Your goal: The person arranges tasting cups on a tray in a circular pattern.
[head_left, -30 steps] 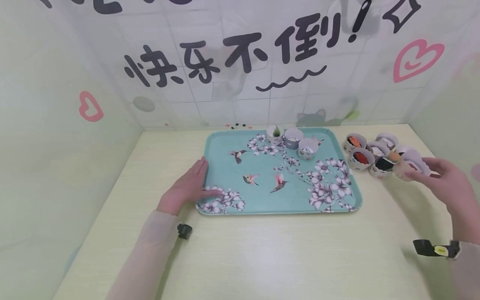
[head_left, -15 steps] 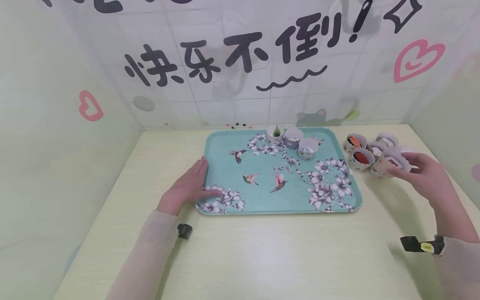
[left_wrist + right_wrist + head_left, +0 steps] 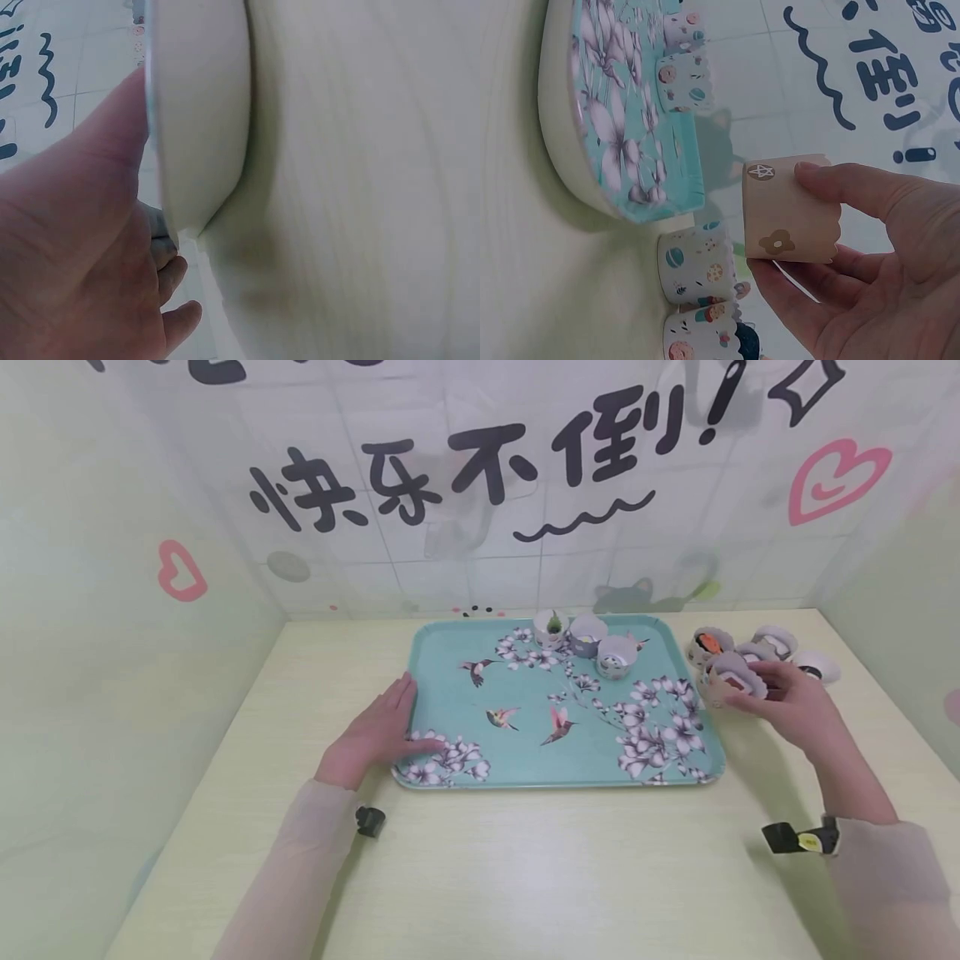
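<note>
Resting flat on the near left corner of the teal tray (image 3: 450, 693), the left hand (image 3: 378, 733) has its fingers straight and relaxed, thumb laid over the rim and palm partly on the pale table (image 3: 525, 860); it grips nothing. Off the tray's right edge, the right hand (image 3: 791, 706) pinches a tan paper cup (image 3: 789, 210) (printed with a star and a flower) between thumb and curled fingers, holding it clear of the table just above the cluster of loose cups (image 3: 772, 647) that stand beside the tray. Farther back, three cups (image 3: 588, 643) stand close together on the tray's far edge, near the tiled wall (image 3: 480, 527) with its black lettering and pink hearts.
</note>
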`<action>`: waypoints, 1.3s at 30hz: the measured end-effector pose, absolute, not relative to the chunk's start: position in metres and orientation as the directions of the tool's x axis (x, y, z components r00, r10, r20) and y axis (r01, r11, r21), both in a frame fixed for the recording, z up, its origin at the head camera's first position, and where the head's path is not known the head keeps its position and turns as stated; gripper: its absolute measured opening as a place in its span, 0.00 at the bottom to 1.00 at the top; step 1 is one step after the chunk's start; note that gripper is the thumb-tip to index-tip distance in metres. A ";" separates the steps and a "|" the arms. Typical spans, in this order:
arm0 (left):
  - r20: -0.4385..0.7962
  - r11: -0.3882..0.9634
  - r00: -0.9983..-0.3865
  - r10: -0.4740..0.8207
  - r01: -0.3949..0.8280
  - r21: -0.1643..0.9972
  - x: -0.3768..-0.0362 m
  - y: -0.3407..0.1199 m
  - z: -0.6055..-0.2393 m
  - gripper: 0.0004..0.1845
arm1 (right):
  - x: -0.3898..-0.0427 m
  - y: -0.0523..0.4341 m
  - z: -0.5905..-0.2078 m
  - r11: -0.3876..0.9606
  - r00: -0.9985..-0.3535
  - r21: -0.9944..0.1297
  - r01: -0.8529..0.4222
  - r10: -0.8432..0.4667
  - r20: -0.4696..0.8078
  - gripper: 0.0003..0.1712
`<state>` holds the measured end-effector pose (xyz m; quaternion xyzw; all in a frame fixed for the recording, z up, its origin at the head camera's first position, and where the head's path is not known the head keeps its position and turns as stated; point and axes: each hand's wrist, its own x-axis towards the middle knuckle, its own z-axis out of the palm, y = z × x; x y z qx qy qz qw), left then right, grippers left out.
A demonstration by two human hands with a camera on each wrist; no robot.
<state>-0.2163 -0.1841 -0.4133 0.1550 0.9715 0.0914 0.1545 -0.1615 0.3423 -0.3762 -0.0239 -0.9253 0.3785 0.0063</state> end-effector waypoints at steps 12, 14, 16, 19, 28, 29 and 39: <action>-0.252 0.932 -0.908 0.336 0.282 0.227 -0.216 -0.185 -0.417 0.66 | -0.178 0.305 -0.382 0.707 -0.999 -0.707 0.029 -0.008 -0.050 0.40; -0.250 0.932 -0.908 0.337 0.282 0.229 -0.216 -0.185 -0.417 0.66 | -0.181 0.299 -0.383 0.706 -0.999 -0.709 0.012 -0.022 -0.039 0.39; -0.250 0.931 -0.907 0.337 0.283 0.230 -0.216 -0.184 -0.416 0.66 | -0.184 0.294 -0.384 0.692 -0.999 -0.722 -0.018 -0.041 -0.015 0.36; -0.250 0.931 -0.907 0.338 0.283 0.231 -0.216 -0.184 -0.416 0.66 | -0.188 0.287 -0.386 0.685 -0.998 -0.727 -0.054 -0.066 0.013 0.35; -0.249 0.933 -0.909 0.334 0.281 0.225 -0.215 -0.183 -0.414 0.66 | -0.193 0.269 -0.390 0.667 -0.990 -0.743 0.056 -0.058 -0.127 0.42; -0.249 0.933 -0.909 0.335 0.282 0.225 -0.215 -0.183 -0.414 0.66 | -0.194 0.268 -0.392 0.669 -0.990 -0.741 0.059 -0.057 -0.130 0.42; -0.257 0.935 -0.908 0.331 0.278 0.220 -0.214 -0.182 -0.414 0.66 | -0.201 0.260 -0.396 0.667 -0.988 -0.744 0.038 -0.089 -0.130 0.39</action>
